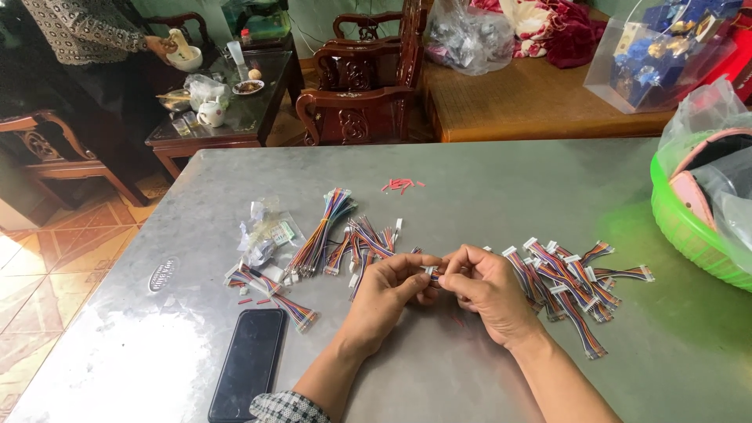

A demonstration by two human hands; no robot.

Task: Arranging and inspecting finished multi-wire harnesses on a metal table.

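Observation:
My left hand [389,287] and my right hand [487,288] meet at the middle of a grey metal table [486,180], fingertips pinched together on one small multicoloured wire harness with a white connector [430,271]. Most of that harness is hidden by my fingers. A pile of finished-looking ribbon wire harnesses [576,282] lies just right of my right hand. Another loose bunch of harnesses [345,235] lies left of and beyond my left hand.
A black phone [249,362] lies face up near the table's front left. Small clear bags [266,233] and red wire scraps [399,185] lie farther back. A green basket [689,227] stands at the right edge. Another person stands by a dark side table [227,117] at the far left.

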